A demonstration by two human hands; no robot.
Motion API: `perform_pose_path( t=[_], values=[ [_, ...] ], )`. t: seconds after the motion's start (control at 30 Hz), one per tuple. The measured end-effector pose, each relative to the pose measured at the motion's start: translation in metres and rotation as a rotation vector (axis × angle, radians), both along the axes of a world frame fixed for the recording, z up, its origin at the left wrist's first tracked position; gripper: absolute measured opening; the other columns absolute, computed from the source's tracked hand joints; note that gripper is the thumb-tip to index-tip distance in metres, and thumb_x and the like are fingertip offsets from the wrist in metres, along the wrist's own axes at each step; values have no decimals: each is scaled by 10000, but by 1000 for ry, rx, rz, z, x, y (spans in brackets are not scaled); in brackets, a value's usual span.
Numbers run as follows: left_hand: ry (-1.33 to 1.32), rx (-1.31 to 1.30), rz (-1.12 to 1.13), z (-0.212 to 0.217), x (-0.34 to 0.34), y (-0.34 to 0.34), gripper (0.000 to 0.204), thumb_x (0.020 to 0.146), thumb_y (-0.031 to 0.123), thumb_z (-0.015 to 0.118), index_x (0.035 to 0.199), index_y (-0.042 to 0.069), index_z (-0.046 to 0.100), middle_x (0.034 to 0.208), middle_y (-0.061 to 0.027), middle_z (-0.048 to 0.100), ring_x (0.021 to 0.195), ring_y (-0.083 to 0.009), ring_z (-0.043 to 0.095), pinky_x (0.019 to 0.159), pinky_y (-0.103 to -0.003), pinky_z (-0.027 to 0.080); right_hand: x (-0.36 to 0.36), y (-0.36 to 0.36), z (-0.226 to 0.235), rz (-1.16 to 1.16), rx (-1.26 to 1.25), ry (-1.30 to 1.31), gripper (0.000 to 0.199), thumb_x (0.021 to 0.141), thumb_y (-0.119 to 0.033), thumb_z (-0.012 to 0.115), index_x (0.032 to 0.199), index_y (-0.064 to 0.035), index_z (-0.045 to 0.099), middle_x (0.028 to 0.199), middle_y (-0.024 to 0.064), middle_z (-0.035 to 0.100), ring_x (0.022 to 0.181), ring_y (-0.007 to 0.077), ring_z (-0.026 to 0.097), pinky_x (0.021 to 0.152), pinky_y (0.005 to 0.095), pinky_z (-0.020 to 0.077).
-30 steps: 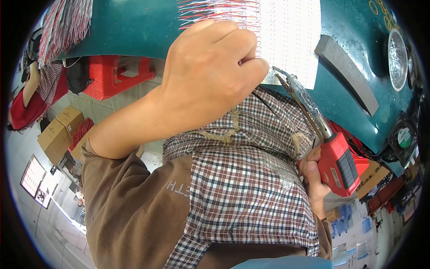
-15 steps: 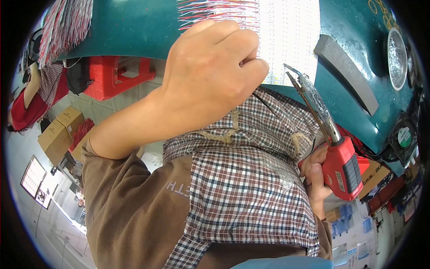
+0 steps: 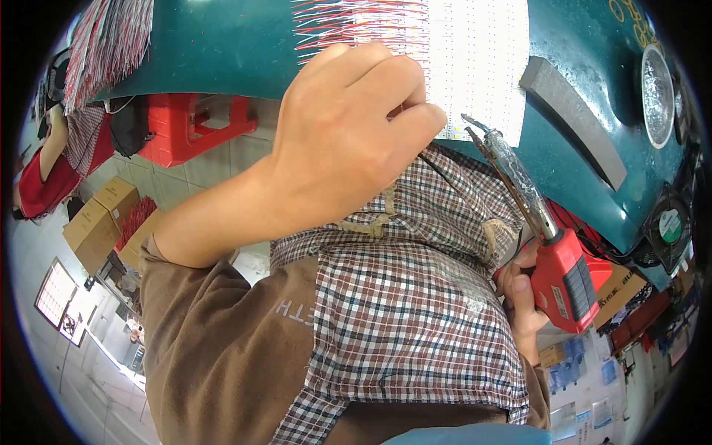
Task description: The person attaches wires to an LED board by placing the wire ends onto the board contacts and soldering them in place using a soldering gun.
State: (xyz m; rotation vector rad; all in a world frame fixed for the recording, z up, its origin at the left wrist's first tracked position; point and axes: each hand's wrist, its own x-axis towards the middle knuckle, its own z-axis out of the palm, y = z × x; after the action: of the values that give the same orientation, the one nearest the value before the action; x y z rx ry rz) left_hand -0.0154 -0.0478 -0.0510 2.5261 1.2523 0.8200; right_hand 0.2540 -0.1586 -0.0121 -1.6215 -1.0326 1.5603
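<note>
Left hand [image 3: 360, 122] at 12 o'clock, fingers curled over the near edge of the white board sheet [image 3: 478, 70] at 1, tips hidden so can't tell if they pinch a wire. Right hand [image 3: 523, 293] at 4 is wrapped round the red soldering gun [image 3: 565, 285], tip toward 11; probably rigid, mid-weight, hot up front, so grip plastic only. Sheet looks thin, light, bendable: hold edges; red-and-white wires [image 3: 326, 26] likely limp.
</note>
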Motion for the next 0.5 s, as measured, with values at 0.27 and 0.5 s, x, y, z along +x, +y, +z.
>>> perform_pose_path(
  t=[0.27, 0.5],
  values=[
    [-27, 11, 20, 0, 1, -1, 233, 553, 30, 726, 769, 86, 662, 668, 2, 504, 614, -169, 501, 541, -301, 375, 9, -5, -4, 54, 25, -75, 222, 792, -90, 584, 930, 26, 455, 748, 87, 466, 470, 108, 400, 453, 254, 343],
    [-14, 1, 52, -1, 2, -3, 224, 564, 22, 727, 768, 88, 665, 651, -2, 486, 600, -171, 498, 532, -304, 373, 16, -5, -4, 80, -100, 59, 146, 806, 6, 566, 951, 14, 555, 795, 45, 547, 707, 131, 509, 672, 279, 433]
  ],
)
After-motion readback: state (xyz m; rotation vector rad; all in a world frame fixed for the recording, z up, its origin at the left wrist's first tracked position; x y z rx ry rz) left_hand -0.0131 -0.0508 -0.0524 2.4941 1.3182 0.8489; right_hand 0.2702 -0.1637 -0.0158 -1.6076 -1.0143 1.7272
